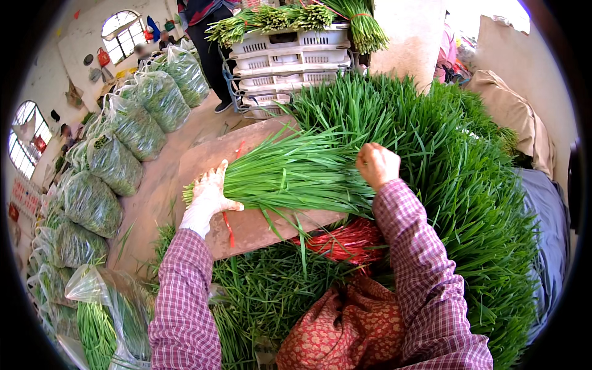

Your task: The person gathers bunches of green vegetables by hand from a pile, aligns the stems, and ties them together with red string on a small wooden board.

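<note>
A bunch of green garlic chives (296, 172) lies across a reddish-brown board (253, 237), cut ends to the left and leaf tips to the right. My left hand (211, 188) spans the bunch near its cut ends, thumb on the near side and fingers over the far side, holding it down. A red tie (229, 229) runs beneath the bunch, showing on both sides. My right hand (377, 165) is closed in a fist beside the leaf tips; whatever its fingers hold is hidden.
Red ties (348, 242) lie in a bundle by the board's near edge. A large heap of chives (468, 203) fills the right side. Stacked white crates (290, 61) carrying tied bunches stand beyond. Filled plastic bags (92, 203) line the left; a person's dark-trousered leg (213, 55) stands behind.
</note>
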{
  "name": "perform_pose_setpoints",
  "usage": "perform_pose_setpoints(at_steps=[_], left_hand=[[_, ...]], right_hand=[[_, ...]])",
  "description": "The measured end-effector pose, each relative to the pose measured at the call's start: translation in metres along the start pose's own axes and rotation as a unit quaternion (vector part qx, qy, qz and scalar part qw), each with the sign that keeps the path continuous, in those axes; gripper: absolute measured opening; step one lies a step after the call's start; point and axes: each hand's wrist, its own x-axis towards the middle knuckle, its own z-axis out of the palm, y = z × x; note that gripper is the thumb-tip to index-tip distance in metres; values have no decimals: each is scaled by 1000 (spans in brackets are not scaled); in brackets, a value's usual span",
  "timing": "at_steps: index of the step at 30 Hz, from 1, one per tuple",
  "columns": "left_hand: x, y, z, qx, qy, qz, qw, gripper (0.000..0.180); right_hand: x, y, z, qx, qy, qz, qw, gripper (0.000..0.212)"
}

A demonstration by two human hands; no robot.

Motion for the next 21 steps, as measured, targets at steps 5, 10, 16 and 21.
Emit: perform_pose_setpoints(at_steps=[5,10,16,21], left_hand=[[-1,-10,0,-15,-17,2,1000,136],[-8,-7,-17,-26,11,64,998,141],[-34,-20,-36,4,20,81,997,140],[-83,-69,-13,-92,173,181,964,91]], right_hand=[[-21,-6,-55,186,-53,38,980,11],[-53,-46,-97,289,-254,-130,914,26],[-76,-105,-101,345,-336,-244,842,18],[-88,-125,-102,332,-286,-328,837,15]])
